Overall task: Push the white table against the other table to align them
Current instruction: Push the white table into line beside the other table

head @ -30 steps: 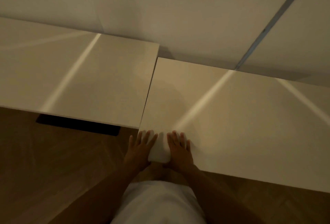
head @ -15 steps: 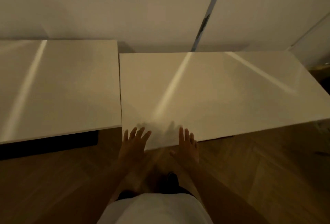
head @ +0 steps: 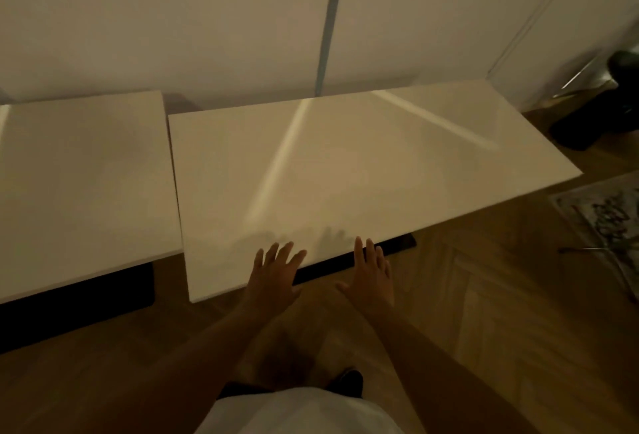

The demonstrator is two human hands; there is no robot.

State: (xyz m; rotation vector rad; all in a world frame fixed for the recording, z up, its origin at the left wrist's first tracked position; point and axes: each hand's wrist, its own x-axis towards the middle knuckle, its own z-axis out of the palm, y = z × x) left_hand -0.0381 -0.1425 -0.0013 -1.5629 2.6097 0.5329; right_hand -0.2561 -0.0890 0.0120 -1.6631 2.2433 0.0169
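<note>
At the white table's [head: 345, 171] near edge I spread both hands, left [head: 275, 274] and right [head: 370, 276], flat, holding nothing; uneven pushing could skew it against the other table [head: 83, 184].

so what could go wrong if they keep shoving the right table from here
1. Both hands, left and right, sit near the white table's left half, so a push may twist it.
2. Its front edge already sits nearer the person than the other table's; the offset could stay.
3. Fingers could get pinched in the narrow gap.
</note>
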